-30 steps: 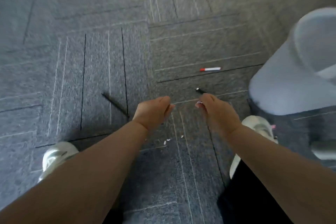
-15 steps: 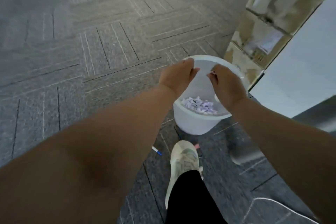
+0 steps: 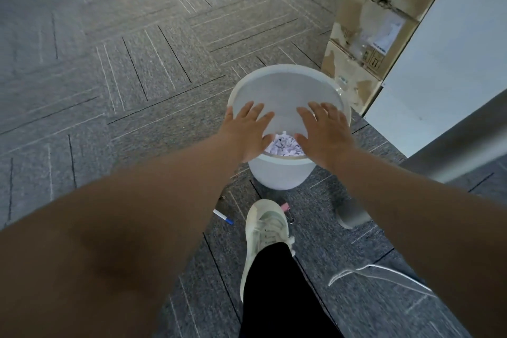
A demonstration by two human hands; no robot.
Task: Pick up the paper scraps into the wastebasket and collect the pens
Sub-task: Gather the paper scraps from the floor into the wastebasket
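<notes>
Head view, looking down.
- Wastebasket (image 3: 277,173): pale, round, upright on grey striped carpet (image 3: 109,77). Paper scraps (image 3: 284,147) heaped inside at the bottom.
- Left hand (image 3: 247,132): flat, fingers straight and spread, palm down over the near-left rim, holding nothing.
- Right hand (image 3: 323,134): likewise flat and spread, empty, over the near-right rim; scraps visible in the gap between the two.
- Pen (image 3: 222,216): white with blue cap, on the carpet near the basket's base, just left of the pale shoe (image 3: 266,230).
- Pink clip (image 3: 285,206): touching the shoe's toe.
- Right edge: cardboard boxes (image 3: 365,35) and white panel (image 3: 444,63) close behind the basket; grey furniture foot (image 3: 352,215) and white cable (image 3: 370,271) nearer.
- Left and far side: open carpet.
</notes>
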